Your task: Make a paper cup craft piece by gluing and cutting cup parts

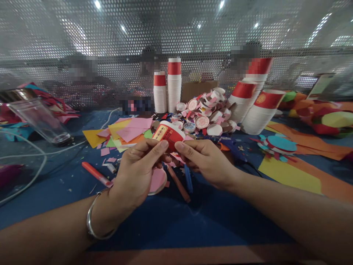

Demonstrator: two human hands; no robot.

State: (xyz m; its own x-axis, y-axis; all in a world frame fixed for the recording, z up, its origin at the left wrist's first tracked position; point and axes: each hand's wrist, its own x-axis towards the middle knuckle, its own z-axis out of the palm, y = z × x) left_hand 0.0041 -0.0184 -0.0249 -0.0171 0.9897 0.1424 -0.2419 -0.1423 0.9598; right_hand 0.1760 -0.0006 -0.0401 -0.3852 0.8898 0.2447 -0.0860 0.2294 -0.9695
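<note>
Both hands pinch the lower edge of a red paper cup (171,132) with a pale yellow label, held tilted above the table. Thumb and fingers of my left hand (136,171) close on its left side. My right hand (211,160) grips the right side in the same way. How far the cup is cut, if at all, I cannot make out. Beneath the hands lie a pink-topped disc (159,181), a brown stick-like pen (179,184) and a blue pen (188,178). A red marker (95,173) rests left of my left hand.
Paper-cup stacks (174,88) rise at the back, and more stacks (257,114) lean at right. Between them is a heap of cut cup bottoms (204,114). Coloured paper (135,129) lies left, a glass bottle (41,119) and white cable (44,162) farther left, a blue-topped paper craft (281,143) right.
</note>
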